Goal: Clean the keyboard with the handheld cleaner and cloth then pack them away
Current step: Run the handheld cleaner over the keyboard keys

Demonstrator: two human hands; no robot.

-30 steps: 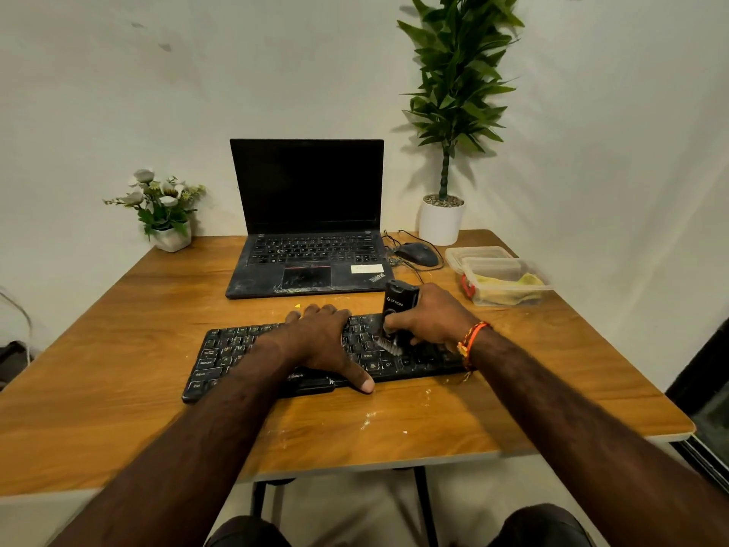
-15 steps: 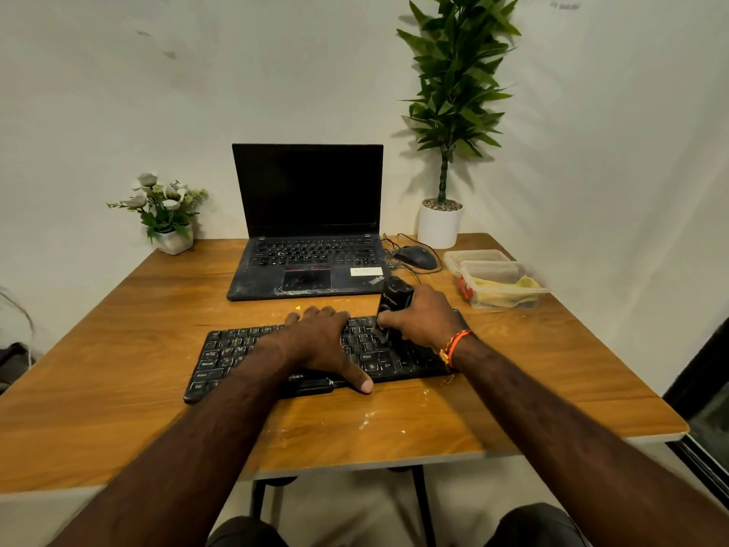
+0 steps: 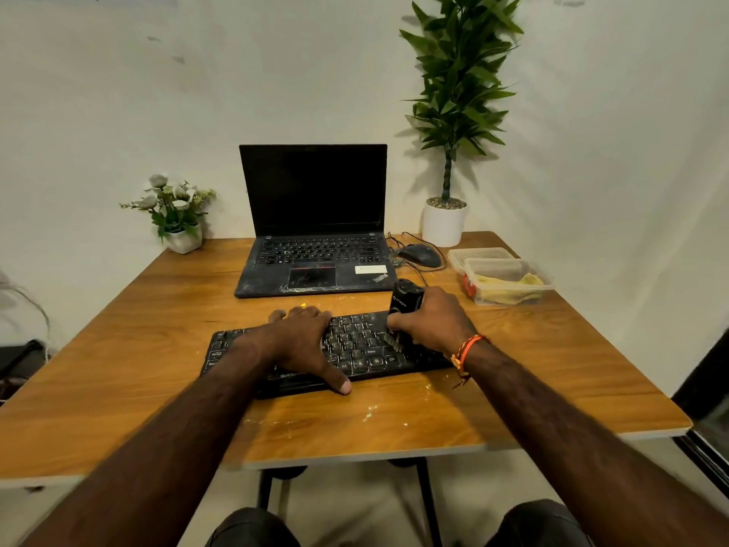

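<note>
A black keyboard (image 3: 357,349) lies across the near middle of the wooden table (image 3: 138,349). My left hand (image 3: 305,341) rests flat on its middle keys, fingers spread, thumb at the front edge. My right hand (image 3: 432,319) grips a black handheld cleaner (image 3: 404,300) upright, its brush head (image 3: 394,341) pressed on the right-hand keys. A yellow cloth (image 3: 509,288) lies inside a clear plastic box (image 3: 509,276) at the right of the table.
An open dusty black laptop (image 3: 315,246) stands behind the keyboard. A mouse (image 3: 420,255) with its cable lies beside it. A tall potted plant (image 3: 445,219) and a small flower pot (image 3: 179,230) stand at the back. Pale crumbs dot the table's front.
My right hand has slid the cleaner's brush slightly left and back across the right-hand keys. My left hand stays in place on the keyboard.
</note>
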